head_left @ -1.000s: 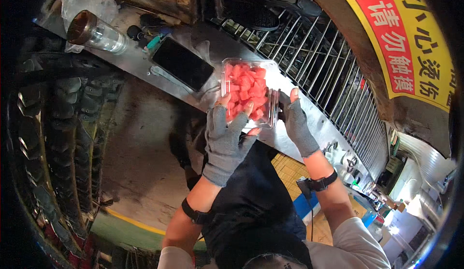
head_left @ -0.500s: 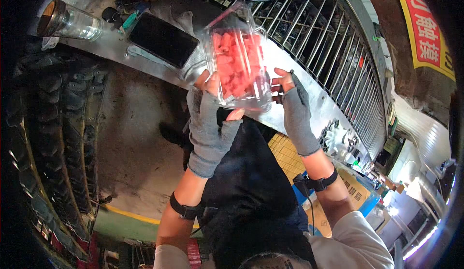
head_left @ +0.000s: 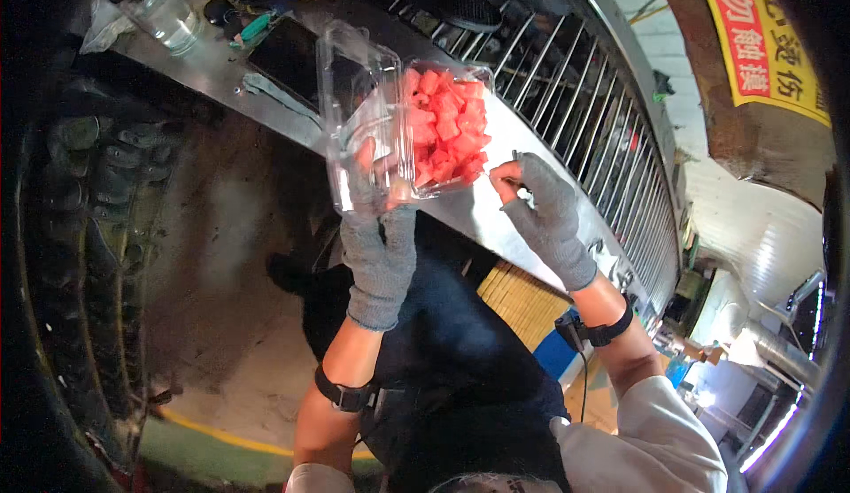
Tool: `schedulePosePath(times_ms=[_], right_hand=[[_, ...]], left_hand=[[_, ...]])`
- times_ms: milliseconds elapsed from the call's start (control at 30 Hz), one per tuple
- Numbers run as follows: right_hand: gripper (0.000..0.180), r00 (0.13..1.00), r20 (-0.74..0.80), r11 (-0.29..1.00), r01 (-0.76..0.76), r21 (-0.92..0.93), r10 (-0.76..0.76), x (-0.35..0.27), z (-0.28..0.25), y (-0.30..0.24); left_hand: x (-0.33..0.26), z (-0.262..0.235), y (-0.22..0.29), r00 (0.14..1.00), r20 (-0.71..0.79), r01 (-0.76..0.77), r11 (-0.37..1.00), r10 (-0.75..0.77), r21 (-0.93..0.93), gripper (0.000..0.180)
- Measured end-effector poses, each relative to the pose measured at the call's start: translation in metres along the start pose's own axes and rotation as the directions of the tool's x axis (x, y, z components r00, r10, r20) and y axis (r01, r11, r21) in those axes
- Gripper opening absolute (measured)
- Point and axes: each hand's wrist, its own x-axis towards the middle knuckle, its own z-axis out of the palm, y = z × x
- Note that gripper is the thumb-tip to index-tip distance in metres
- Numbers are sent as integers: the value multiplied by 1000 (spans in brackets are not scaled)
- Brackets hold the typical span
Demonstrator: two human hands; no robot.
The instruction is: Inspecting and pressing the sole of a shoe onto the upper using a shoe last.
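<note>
A clear plastic clamshell box (head_left: 409, 152) filled with red watermelon chunks (head_left: 447, 126) is over the metal ledge. Its transparent lid (head_left: 341, 77) is folded out to the left. My left hand (head_left: 381, 232), in a grey fingerless glove, grips the box from below at the hinge side; its fingers show through the clear lid. Just right of the box's near corner is my right hand (head_left: 544, 205), gloved the same way. Its fingers are curled together, with a small whitish bit (head_left: 526, 196) between them that I cannot make out.
Behind the lid, a black phone (head_left: 285, 57) rests on the metal ledge (head_left: 266, 108). A glass jar (head_left: 164, 19) and a green object (head_left: 254, 29) are at its far left. A rack of metal bars (head_left: 567, 95) runs along the right. Dark ridged forms (head_left: 97, 219) line the left.
The lid has swung open to the left, baring the watermelon. My left hand has shifted under the lid side. My right hand has drawn its fingers together beside the box.
</note>
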Motion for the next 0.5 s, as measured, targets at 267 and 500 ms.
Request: schedulePosePath(times_ms=[267, 500], right_hand=[[15, 963, 187, 937, 239, -254, -195, 24, -25, 11], [15, 934, 182, 917, 342, -205, -308, 35, -34, 35]], left_hand=[[-23, 2, -42, 998, -58, -57, 942, 40, -330, 56], [-40, 35, -26, 975, -218, -97, 945, 28, -313, 58]])
